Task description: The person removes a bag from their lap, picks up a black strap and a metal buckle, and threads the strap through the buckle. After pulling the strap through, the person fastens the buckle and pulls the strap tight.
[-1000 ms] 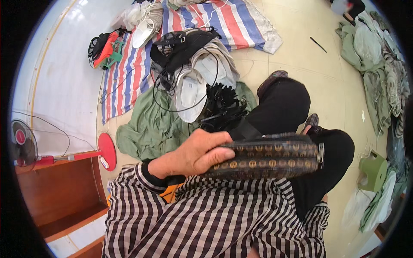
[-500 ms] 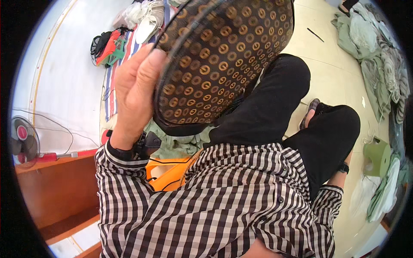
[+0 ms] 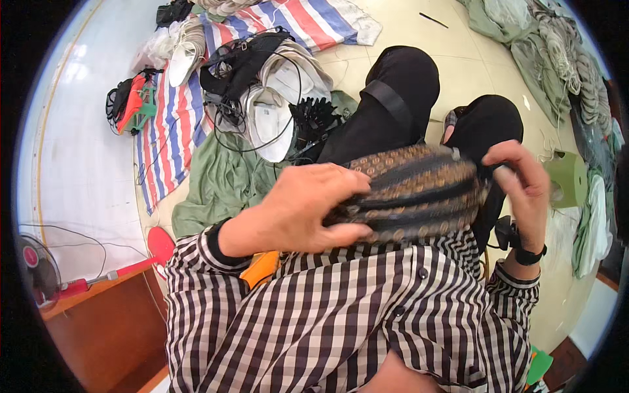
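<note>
A brown-and-black patterned bag (image 3: 419,190) lies across my lap, its top turned up, dark bands running along it; motion blurs it. My left hand (image 3: 301,208) is closed round the bag's left end, thumb on the near side and fingers on the far side. At the right end, my right hand (image 3: 526,187) has curled fingers and thumb close together around something dark that I cannot make out. A black strap (image 3: 390,105) lies over my left thigh, beyond the bag.
Left of my legs lie green cloth (image 3: 213,187), a striped sheet (image 3: 173,108), white rope-like coils (image 3: 268,124) and black cords. A fan (image 3: 40,272) stands at far left by a wooden cabinet (image 3: 118,327). At right are a green box-like object (image 3: 567,179) and heaped fabric (image 3: 540,72).
The bag has come down from upper centre into my lap, turning its top toward me. My left hand lowered with it. My right hand has risen from beside my leg to its right end.
</note>
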`<move>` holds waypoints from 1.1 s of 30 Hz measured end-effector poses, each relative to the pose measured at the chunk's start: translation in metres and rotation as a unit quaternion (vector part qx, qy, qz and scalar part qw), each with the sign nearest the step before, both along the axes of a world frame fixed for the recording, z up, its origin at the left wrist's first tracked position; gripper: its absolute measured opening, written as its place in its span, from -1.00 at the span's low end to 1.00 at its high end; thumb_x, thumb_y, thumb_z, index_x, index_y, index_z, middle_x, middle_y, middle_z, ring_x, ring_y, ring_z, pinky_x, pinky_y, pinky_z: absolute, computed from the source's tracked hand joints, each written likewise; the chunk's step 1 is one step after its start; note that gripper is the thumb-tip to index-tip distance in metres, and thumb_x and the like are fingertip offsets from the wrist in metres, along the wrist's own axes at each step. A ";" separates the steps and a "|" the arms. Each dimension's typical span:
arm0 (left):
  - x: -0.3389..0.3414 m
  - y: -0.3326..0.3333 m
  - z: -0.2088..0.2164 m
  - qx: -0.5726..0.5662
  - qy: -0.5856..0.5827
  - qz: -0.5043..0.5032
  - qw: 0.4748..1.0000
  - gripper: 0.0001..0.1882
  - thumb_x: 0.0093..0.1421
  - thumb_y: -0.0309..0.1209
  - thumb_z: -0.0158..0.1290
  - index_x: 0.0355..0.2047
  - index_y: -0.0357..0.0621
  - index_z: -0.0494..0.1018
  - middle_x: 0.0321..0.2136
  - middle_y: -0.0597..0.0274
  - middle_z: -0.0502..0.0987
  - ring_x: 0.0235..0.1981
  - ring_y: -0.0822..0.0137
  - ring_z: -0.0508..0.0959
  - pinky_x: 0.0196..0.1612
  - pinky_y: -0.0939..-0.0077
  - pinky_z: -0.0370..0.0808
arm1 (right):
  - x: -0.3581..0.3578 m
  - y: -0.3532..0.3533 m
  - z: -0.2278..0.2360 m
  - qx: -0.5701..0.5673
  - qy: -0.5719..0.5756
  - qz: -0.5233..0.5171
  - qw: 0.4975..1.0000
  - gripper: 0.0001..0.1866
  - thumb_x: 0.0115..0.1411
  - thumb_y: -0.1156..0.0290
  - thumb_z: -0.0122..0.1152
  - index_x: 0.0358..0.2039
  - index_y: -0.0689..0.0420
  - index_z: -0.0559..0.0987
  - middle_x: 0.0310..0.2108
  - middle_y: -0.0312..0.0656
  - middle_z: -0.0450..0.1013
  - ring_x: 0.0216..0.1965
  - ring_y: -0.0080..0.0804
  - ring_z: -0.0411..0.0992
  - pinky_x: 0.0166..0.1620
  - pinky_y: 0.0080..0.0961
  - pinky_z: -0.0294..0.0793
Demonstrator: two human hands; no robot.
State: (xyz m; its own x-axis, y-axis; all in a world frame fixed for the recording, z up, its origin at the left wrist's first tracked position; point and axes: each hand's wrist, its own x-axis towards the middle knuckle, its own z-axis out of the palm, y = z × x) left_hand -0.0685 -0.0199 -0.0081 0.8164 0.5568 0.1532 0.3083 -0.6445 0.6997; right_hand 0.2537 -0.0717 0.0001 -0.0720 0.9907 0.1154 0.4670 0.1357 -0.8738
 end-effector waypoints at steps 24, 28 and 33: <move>0.006 -0.023 -0.016 -0.012 -0.061 0.071 0.996 -0.41 -0.23 -0.44 0.28 -0.11 -0.25 0.40 -0.26 0.05 0.49 -0.37 0.25 0.57 -0.36 0.51 0.49 | -0.069 0.007 0.002 0.157 -0.152 0.166 0.961 -0.91 0.02 0.49 0.22 -0.47 0.19 0.49 -0.61 -0.14 0.38 -0.55 -0.24 0.40 -0.50 -0.41 0.37; 0.024 -0.020 -0.019 0.062 -0.057 0.041 0.996 -0.24 -0.31 -0.35 0.34 -0.02 -0.24 0.32 -0.18 0.00 0.45 -0.24 0.13 0.52 -0.30 0.35 0.50 | -0.072 0.001 0.009 0.263 -0.306 0.132 0.905 -0.86 -0.08 0.45 0.17 -0.45 0.17 0.48 -0.60 -0.24 0.33 -0.55 -0.37 0.36 -0.49 -0.51 0.34; 0.028 -0.021 -0.028 0.141 0.038 0.005 0.989 -0.22 -0.35 -0.27 0.31 -0.06 -0.30 0.31 -0.14 0.06 0.41 -0.30 0.14 0.47 -0.26 0.35 0.41 | -0.081 0.008 0.018 0.256 -0.260 0.244 0.899 -0.84 -0.11 0.41 0.11 -0.47 0.18 0.43 -0.53 -0.24 0.32 -0.43 -0.38 0.38 -0.45 -0.52 0.37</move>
State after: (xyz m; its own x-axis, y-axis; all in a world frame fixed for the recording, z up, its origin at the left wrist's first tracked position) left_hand -0.0404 -0.0411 -0.0366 0.8260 0.5096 0.2411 0.3614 -0.8069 0.4673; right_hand 0.1728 -0.0632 0.0185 -0.6592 0.6530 0.3729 0.5696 0.7574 -0.3192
